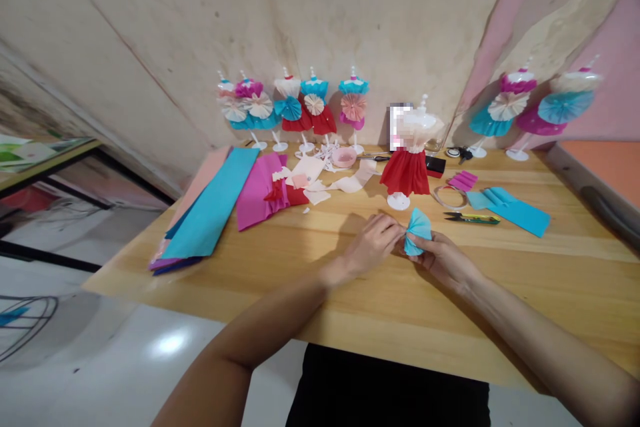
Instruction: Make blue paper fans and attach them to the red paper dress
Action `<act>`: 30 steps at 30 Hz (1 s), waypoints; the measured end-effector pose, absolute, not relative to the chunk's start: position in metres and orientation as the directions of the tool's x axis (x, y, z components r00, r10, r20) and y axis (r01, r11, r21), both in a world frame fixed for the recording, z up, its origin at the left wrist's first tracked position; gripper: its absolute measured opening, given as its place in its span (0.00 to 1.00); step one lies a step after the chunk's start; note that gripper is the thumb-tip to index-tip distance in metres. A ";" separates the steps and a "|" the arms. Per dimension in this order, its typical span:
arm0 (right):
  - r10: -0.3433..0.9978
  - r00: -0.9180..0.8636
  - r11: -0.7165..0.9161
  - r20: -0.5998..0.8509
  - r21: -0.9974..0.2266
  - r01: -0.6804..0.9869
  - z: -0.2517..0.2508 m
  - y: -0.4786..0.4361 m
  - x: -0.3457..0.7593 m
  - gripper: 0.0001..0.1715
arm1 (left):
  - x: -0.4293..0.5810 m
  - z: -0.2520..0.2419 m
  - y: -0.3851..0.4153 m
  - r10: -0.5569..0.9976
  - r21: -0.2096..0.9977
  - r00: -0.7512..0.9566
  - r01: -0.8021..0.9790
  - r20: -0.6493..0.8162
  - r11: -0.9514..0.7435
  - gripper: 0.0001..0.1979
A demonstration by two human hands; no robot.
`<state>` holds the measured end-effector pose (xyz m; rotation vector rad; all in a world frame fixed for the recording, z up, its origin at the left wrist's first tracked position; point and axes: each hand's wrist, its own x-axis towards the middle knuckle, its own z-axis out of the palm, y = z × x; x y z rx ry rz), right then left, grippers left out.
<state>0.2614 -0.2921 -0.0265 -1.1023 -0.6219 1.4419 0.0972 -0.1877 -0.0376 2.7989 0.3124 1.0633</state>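
Left hand [371, 245] and right hand [443, 260] are closed on a pleated blue crepe fan [418, 232], pinching it from either side, held low over the wooden table [505, 293], front centre. Small pink bowl [344, 157] sits farther back among paper scraps [317, 177]; contents can't be made out. Snips [471, 218] lie right of the hands, just beside folded blue paper [515, 211].

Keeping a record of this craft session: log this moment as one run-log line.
left hand: pinching pleated blue crepe paper | right hand: gripping same paper | nearby: green-handled snips | surface: wooden table
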 end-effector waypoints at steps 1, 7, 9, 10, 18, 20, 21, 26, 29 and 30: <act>0.953 0.103 -0.213 -0.286 -0.870 -0.445 -0.027 -0.293 0.261 0.12 | 0.097 -0.038 -0.188 0.234 0.193 0.738 0.143 0.633 -0.971 0.10; 0.961 0.112 -0.207 -0.255 -0.923 -0.325 -0.028 -0.295 0.262 0.15 | 0.101 -0.046 -0.187 0.286 0.351 0.732 0.068 0.618 -0.934 0.10; 0.963 0.103 -0.210 -0.248 -0.935 -0.286 -0.027 -0.296 0.261 0.16 | 0.102 -0.045 -0.188 0.359 0.471 0.704 0.038 0.613 -0.881 0.10; 0.965 0.101 -0.206 -0.241 -0.940 -0.272 -0.026 -0.296 0.260 0.16 | 0.103 -0.044 -0.188 0.400 0.533 0.692 0.025 0.601 -0.845 0.09; 0.971 0.171 -0.087 -0.166 -0.915 -0.393 -0.016 -0.290 0.265 0.16 | 0.105 -0.041 -0.182 0.503 0.745 0.678 -0.101 0.536 -0.659 0.08; 0.976 0.140 -0.108 -0.169 -0.925 -0.364 -0.019 -0.289 0.269 0.14 | 0.106 -0.046 -0.179 0.471 0.744 0.695 -0.138 0.543 -0.654 0.08; 0.976 0.138 -0.112 -0.169 -0.930 -0.351 -0.020 -0.289 0.270 0.14 | 0.107 -0.048 -0.178 0.455 0.744 0.703 -0.156 0.546 -0.650 0.08; 0.971 0.191 -0.086 -0.141 -0.958 -0.272 -0.023 -0.292 0.270 0.15 | 0.106 -0.049 -0.176 0.419 0.769 0.748 -0.186 0.514 -0.611 0.08; 0.971 0.218 -0.052 -0.094 -0.981 -0.188 -0.024 -0.293 0.268 0.15 | 0.104 -0.045 -0.175 0.388 0.782 0.781 -0.196 0.490 -0.592 0.07; 0.972 0.220 -0.047 -0.084 -0.985 -0.166 -0.024 -0.293 0.268 0.15 | 0.103 -0.043 -0.175 0.377 0.787 0.792 -0.198 0.480 -0.584 0.07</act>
